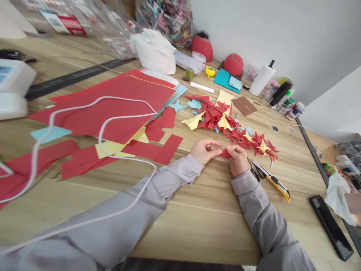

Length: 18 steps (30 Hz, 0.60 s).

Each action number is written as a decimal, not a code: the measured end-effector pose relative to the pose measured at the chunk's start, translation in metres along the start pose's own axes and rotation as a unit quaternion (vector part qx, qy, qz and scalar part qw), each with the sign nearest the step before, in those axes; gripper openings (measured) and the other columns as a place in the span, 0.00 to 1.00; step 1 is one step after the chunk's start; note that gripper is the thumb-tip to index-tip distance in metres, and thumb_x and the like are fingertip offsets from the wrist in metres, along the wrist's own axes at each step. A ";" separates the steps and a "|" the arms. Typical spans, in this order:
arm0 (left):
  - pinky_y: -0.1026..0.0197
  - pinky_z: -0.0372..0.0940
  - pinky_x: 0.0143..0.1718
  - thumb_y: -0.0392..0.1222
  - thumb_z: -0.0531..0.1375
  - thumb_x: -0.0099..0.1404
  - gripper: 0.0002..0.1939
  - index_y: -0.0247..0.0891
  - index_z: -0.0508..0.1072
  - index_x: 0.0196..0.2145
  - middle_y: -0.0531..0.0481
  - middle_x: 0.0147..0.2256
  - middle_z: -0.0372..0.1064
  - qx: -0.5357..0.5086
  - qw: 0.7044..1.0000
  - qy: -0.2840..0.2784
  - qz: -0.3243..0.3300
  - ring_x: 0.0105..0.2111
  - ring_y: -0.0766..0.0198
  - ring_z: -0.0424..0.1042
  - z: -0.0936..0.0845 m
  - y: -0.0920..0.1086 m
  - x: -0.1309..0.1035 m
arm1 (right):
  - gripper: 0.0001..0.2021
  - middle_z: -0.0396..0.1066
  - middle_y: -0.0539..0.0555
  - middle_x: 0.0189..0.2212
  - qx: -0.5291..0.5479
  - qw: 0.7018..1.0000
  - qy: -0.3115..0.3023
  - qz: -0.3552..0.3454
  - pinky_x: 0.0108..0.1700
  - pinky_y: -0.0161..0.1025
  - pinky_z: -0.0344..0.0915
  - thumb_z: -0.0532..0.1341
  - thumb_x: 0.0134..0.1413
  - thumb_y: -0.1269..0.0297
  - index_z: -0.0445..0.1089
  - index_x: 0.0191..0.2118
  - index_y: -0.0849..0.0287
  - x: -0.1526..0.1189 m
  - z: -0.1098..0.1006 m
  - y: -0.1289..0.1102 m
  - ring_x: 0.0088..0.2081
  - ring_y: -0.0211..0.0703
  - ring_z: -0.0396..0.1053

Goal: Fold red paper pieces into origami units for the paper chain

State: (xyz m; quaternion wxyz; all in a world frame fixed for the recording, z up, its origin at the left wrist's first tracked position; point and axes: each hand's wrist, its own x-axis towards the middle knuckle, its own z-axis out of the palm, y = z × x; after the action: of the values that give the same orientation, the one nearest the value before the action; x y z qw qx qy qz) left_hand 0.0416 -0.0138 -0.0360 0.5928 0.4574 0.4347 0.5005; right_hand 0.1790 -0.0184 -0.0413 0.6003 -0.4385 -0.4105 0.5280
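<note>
Between my two hands is a small piece of red paper (pixel 225 153), low over the wooden table (pixel 197 229). My left hand (pixel 205 151) pinches its left end between thumb and forefinger. The right end is pinched by my right hand (pixel 237 159). Just beyond my hands lies a pile of folded red, yellow and blue paper shapes (pixel 213 114), with red and yellow paper stars (pixel 264 147) at its right. Black-handled scissors (pixel 256 171) and a yellow utility knife (pixel 278 186) rest right of my right hand.
Large red sheets (pixel 113 101) and cut strips (pixel 169 148) cover the left side, with a white cable (pixel 146 162) across them and my left sleeve. A black phone (pixel 331 227) lies at the right. Bottles (pixel 295 111) and a white tissue holder (pixel 156 56) stand at the back.
</note>
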 end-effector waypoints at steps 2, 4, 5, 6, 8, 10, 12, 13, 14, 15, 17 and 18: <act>0.68 0.51 0.17 0.42 0.67 0.38 0.16 0.33 0.72 0.26 0.59 0.12 0.57 0.017 1.000 0.008 0.008 0.14 0.74 0.55 0.000 -0.002 0.000 | 0.09 0.64 0.45 0.17 0.003 1.000 0.002 0.003 0.30 0.35 0.57 0.67 0.34 0.63 0.67 0.17 0.59 0.000 0.000 -0.001 0.22 0.32 0.58; 0.68 0.54 0.18 0.44 0.66 0.41 0.15 0.33 0.72 0.27 0.58 0.14 0.60 0.019 1.000 0.002 0.021 0.16 0.73 0.57 0.001 -0.004 -0.001 | 0.10 0.64 0.45 0.16 0.009 1.000 0.007 0.012 0.29 0.35 0.57 0.67 0.33 0.62 0.66 0.17 0.59 0.000 0.001 -0.003 0.21 0.32 0.58; 0.67 0.56 0.20 0.44 0.66 0.41 0.16 0.33 0.72 0.28 0.56 0.17 0.63 0.012 0.999 -0.009 0.028 0.18 0.72 0.60 0.002 -0.005 -0.001 | 0.11 0.64 0.45 0.16 0.014 1.000 0.009 0.019 0.29 0.35 0.57 0.68 0.33 0.62 0.66 0.17 0.59 0.000 0.001 -0.003 0.21 0.32 0.59; 0.66 0.59 0.23 0.43 0.66 0.41 0.16 0.33 0.73 0.29 0.53 0.20 0.66 0.006 0.999 -0.025 0.033 0.20 0.71 0.63 0.002 -0.006 -0.002 | 0.11 0.64 0.44 0.16 0.018 0.999 0.011 0.025 0.29 0.36 0.57 0.68 0.32 0.61 0.65 0.17 0.59 0.001 0.000 -0.004 0.21 0.32 0.59; 0.64 0.62 0.27 0.41 0.67 0.40 0.18 0.33 0.73 0.31 0.51 0.24 0.69 0.005 0.998 -0.048 0.041 0.23 0.69 0.65 0.003 -0.009 -0.003 | 0.12 0.63 0.44 0.16 0.023 0.999 0.011 0.030 0.29 0.36 0.58 0.68 0.32 0.61 0.64 0.17 0.59 0.001 0.000 -0.003 0.21 0.33 0.59; 0.64 0.62 0.27 0.39 0.67 0.39 0.17 0.33 0.73 0.30 0.52 0.23 0.69 0.021 0.998 -0.040 0.045 0.22 0.70 0.64 0.003 -0.011 -0.003 | 0.12 0.64 0.45 0.17 0.020 1.000 0.005 0.021 0.29 0.35 0.58 0.67 0.34 0.61 0.64 0.18 0.59 0.001 0.000 -0.002 0.21 0.32 0.59; 0.65 0.61 0.25 0.39 0.66 0.40 0.14 0.33 0.73 0.28 0.53 0.20 0.67 0.031 0.998 -0.017 0.043 0.20 0.71 0.63 0.003 -0.012 -0.002 | 0.11 0.65 0.45 0.18 0.009 1.000 -0.011 0.009 0.29 0.35 0.58 0.66 0.37 0.59 0.66 0.21 0.59 0.000 0.000 0.000 0.22 0.32 0.60; 0.65 0.61 0.24 0.39 0.66 0.40 0.13 0.33 0.73 0.27 0.53 0.20 0.67 0.030 0.999 -0.010 0.041 0.20 0.71 0.63 0.002 -0.011 -0.002 | 0.11 0.65 0.46 0.20 0.001 1.000 -0.021 0.005 0.29 0.35 0.59 0.65 0.39 0.58 0.66 0.23 0.60 0.000 0.000 0.001 0.23 0.32 0.60; 0.66 0.61 0.24 0.39 0.66 0.41 0.12 0.33 0.73 0.27 0.53 0.20 0.67 0.026 0.999 -0.007 0.039 0.20 0.70 0.63 0.002 -0.010 -0.002 | 0.10 0.66 0.46 0.21 -0.007 0.999 -0.031 0.002 0.29 0.35 0.59 0.65 0.39 0.59 0.67 0.26 0.59 -0.001 0.000 0.001 0.23 0.33 0.61; 0.66 0.62 0.24 0.39 0.66 0.41 0.12 0.33 0.73 0.27 0.53 0.20 0.68 0.019 0.999 -0.008 0.038 0.20 0.70 0.64 0.002 -0.009 -0.001 | 0.11 0.67 0.46 0.22 -0.017 0.999 -0.040 -0.002 0.29 0.35 0.59 0.65 0.38 0.59 0.67 0.28 0.59 -0.001 0.000 0.002 0.23 0.33 0.61; 0.66 0.63 0.25 0.38 0.65 0.41 0.13 0.32 0.73 0.27 0.52 0.21 0.69 0.008 0.999 -0.007 0.039 0.22 0.70 0.65 0.002 -0.006 -0.001 | 0.12 0.67 0.46 0.22 -0.037 0.998 -0.051 -0.012 0.29 0.34 0.59 0.66 0.38 0.62 0.67 0.30 0.59 -0.002 0.001 0.002 0.23 0.32 0.61; 0.66 0.63 0.25 0.38 0.65 0.41 0.13 0.32 0.73 0.28 0.51 0.22 0.70 0.004 0.999 -0.003 0.040 0.22 0.70 0.65 0.002 -0.006 -0.001 | 0.11 0.66 0.45 0.21 -0.046 0.997 -0.054 -0.019 0.28 0.33 0.59 0.66 0.38 0.62 0.66 0.29 0.59 -0.002 0.001 0.002 0.23 0.32 0.61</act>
State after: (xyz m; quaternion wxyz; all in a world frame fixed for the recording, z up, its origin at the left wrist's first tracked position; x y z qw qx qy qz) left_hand 0.0447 -0.0154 -0.0409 0.5715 0.4784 0.4165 0.5206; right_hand 0.1774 -0.0205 -0.0433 0.5665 -0.4290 -0.4744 0.5196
